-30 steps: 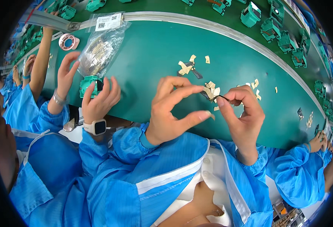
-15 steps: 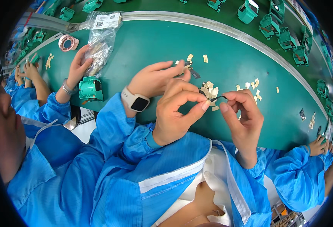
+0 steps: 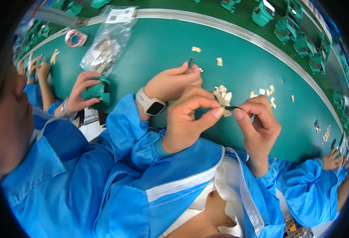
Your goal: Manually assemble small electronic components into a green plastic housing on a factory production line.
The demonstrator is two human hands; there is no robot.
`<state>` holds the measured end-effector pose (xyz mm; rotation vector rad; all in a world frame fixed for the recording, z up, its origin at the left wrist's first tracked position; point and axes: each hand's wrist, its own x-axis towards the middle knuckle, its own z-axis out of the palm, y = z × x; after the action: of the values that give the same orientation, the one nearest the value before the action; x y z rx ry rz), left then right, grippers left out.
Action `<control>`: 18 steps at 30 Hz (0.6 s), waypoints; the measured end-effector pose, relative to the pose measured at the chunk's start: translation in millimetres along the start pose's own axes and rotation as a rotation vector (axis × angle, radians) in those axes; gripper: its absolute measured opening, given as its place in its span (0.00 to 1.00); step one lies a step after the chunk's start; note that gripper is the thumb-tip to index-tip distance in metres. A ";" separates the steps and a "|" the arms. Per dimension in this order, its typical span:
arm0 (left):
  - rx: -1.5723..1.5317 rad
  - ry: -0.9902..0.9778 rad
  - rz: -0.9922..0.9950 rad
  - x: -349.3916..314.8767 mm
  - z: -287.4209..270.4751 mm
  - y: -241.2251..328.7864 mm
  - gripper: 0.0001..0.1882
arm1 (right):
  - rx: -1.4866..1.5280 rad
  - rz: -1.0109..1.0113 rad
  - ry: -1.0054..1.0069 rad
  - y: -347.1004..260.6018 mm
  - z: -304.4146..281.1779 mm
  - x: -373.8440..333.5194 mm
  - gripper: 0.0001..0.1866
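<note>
Between my two hands a thin, dark strip-like piece (image 3: pixel 233 108) is stretched over the green table. My left hand (image 3: pixel 190 119) pinches one end of it with thumb and forefinger. The other end is in the fingertips of my right hand (image 3: pixel 260 125). Just behind the strip lies a small pile of cream-coloured pieces (image 3: pixel 223 95), partly covered by my left fingers. Close beside my left hand is a co-worker's hand with a watch (image 3: pixel 170 85), holding a small dark piece (image 3: pixel 190 62) upright.
The co-worker's other hand (image 3: pixel 79 95) grips a green plastic housing (image 3: pixel 99 91). Beyond it lie a clear bag of parts (image 3: pixel 107 49) and a tape roll (image 3: pixel 76 38). More cream pieces (image 3: pixel 270 91) are scattered right. A metal rail (image 3: pixel 206 20) borders the table, with green housings (image 3: pixel 263 14) behind.
The co-worker's far-left hand has left the bag and taken hold of the green housing. Their watch hand has picked up a small dark piece. My hands keep the strip, barely moved.
</note>
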<state>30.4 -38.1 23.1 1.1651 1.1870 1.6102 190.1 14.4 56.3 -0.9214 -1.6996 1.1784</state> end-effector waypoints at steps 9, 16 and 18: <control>0.068 -0.109 -0.036 -6.5 9.5 0.3 0.19 | -0.169 -0.092 0.130 4.7 0.4 -3.1 0.03; 0.296 -0.026 0.114 -15.0 -0.1 -9.4 0.19 | -0.128 -0.174 0.310 10.2 -7.8 7.4 0.02; 0.324 -0.053 0.153 -15.9 -1.1 -16.9 0.15 | -0.050 -0.133 0.284 7.2 -8.2 10.6 0.01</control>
<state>34.6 -49.4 3.3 1.5261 1.3877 1.5235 194.5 28.7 53.5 -0.9419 -1.5400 0.8756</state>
